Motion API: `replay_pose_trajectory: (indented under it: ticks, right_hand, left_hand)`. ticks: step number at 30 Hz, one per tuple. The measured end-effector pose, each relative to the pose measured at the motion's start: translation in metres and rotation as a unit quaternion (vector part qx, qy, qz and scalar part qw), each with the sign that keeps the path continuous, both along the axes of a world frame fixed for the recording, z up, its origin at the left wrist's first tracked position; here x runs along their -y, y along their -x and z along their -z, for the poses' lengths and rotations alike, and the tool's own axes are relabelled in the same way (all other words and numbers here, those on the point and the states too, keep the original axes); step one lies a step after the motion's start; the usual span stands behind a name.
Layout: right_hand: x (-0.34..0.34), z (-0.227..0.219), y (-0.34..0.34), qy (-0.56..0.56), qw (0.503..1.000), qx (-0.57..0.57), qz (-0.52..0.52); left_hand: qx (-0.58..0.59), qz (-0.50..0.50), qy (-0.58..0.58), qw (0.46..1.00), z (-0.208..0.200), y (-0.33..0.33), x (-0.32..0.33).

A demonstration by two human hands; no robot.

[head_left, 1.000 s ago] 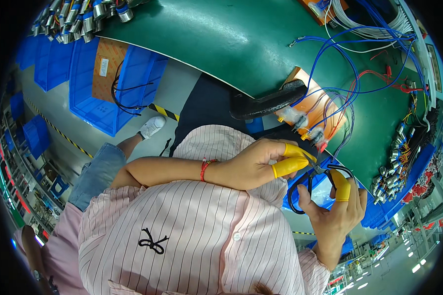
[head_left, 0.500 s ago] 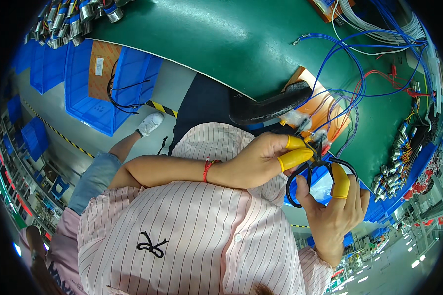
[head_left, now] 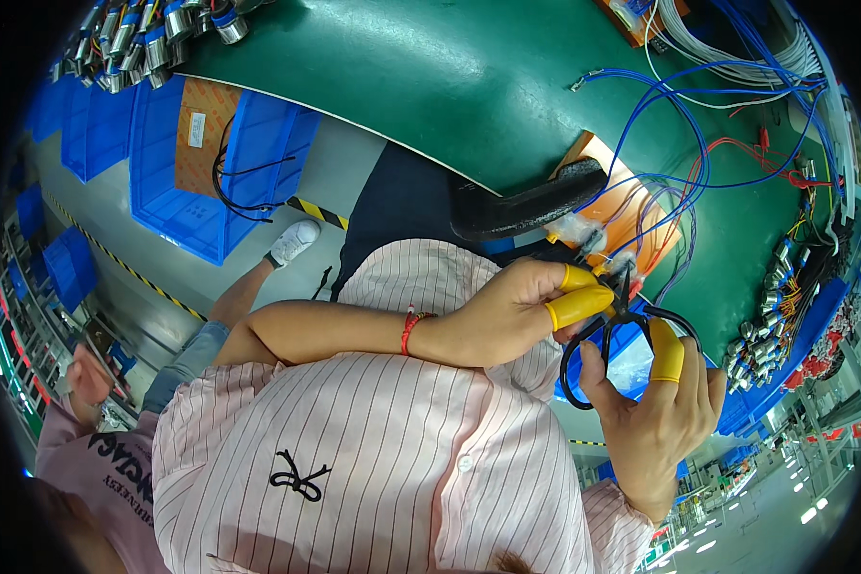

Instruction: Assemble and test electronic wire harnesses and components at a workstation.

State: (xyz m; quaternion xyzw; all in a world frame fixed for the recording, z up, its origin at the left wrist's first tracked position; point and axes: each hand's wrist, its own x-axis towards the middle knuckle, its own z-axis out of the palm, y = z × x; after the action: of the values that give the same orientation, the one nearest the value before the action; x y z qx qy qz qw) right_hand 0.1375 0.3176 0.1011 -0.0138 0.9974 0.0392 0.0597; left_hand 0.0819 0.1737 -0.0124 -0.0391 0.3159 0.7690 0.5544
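Note:
My right hand (head_left: 655, 411) holds black-handled scissors (head_left: 624, 316), with thumb and fingers at the loops and the blades pointing up. A yellow finger cot (head_left: 668, 356) covers one of its fingers. My left hand (head_left: 507, 311) is closed in a pinch beside the blades, its thumb and a finger in yellow cots (head_left: 582, 308). What it pinches is too small and hidden to make out. Just beyond the scissors lies an orange-brown board (head_left: 631, 201) with thin wires and clear-wrapped connectors (head_left: 576, 230) on it.
A green table (head_left: 430, 86) carries blue cables (head_left: 684, 105), red leads (head_left: 737, 143) and metal cylindrical parts (head_left: 148, 38). A black curved padded piece (head_left: 526, 206) juts over its edge. Blue bins (head_left: 191, 215) stand at left; another person (head_left: 115, 469) is nearby.
Both hands and the scissors have shifted very slightly to the right, otherwise holding the same pose. The other person at lower left has changed posture, with an arm now raised into view.

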Motion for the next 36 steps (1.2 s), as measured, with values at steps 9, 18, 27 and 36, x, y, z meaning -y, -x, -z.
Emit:
replay_pose_trajectory:
  ticks: [9,18,27,36]
  right_hand:
    - [0.001,0.0,0.003,-0.012,1.0,-0.014,-0.007]
    - [0.0,-0.004,0.001,-0.017,1.0,0.001,0.003]
    - [-0.007,-0.013,0.004,-0.017,1.0,-0.011,-0.007]
    - [-0.03,-0.017,0.045,-0.012,0.993,-0.067,-0.1]
  left_hand:
    - [-0.016,0.011,0.007,1.0,0.001,0.002,-0.001]
    - [-0.024,-0.004,0.002,1.0,0.003,-0.002,-0.006]
    - [-0.038,0.003,0.028,0.999,-0.008,0.001,-0.019]
    - [-0.091,-0.089,0.023,0.992,0.01,0.008,-0.055]
